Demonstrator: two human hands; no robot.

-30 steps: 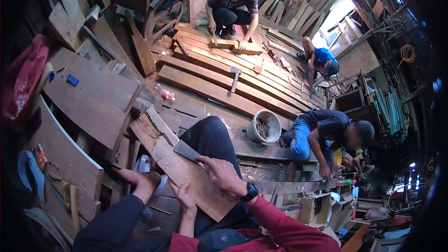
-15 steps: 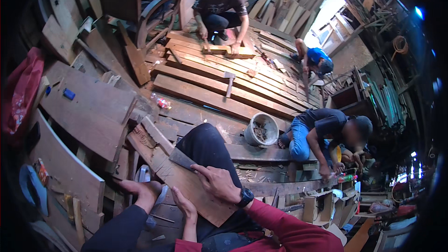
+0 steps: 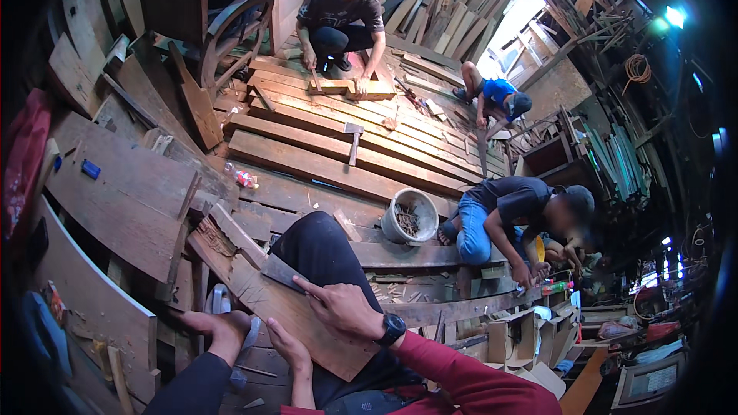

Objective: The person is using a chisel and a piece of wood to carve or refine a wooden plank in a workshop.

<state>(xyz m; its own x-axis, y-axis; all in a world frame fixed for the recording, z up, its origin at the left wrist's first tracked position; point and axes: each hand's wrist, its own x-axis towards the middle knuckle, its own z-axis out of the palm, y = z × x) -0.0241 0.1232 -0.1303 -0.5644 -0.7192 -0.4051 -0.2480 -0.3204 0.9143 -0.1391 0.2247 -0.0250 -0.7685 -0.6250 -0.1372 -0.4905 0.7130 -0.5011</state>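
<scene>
A wooden board point(image 3: 311, 323) lies slantwise across my lap, its far left end rough and chipped. My right hand point(image 3: 346, 310), with a black watch at the wrist, is closed on a broad flat metal blade point(image 3: 280, 272), the forefinger laid along it. The blade rests on the board's upper face; its handle, if any, is hidden under my palm. Beside the board's near left edge is my left hand point(image 3: 289, 347), fingers stretched out, palm toward the wood. A narrow wood strip point(image 3: 237, 234) lies along the board's far edge, next to my raised knee point(image 3: 319, 242).
A pail of scraps point(image 3: 410, 215) stands beyond my knee. Farther off, a hatchet point(image 3: 354, 142) lies on long beams point(image 3: 307, 161). One co-worker point(image 3: 342, 23) crouches behind the beams; another point(image 3: 515, 219) bends down at right. Curved panels point(image 3: 115, 184) lean at left.
The whole view has shifted, so most things sit farther left in the picture. My hands, the blade and the board keep nearly the same places relative to each other.
</scene>
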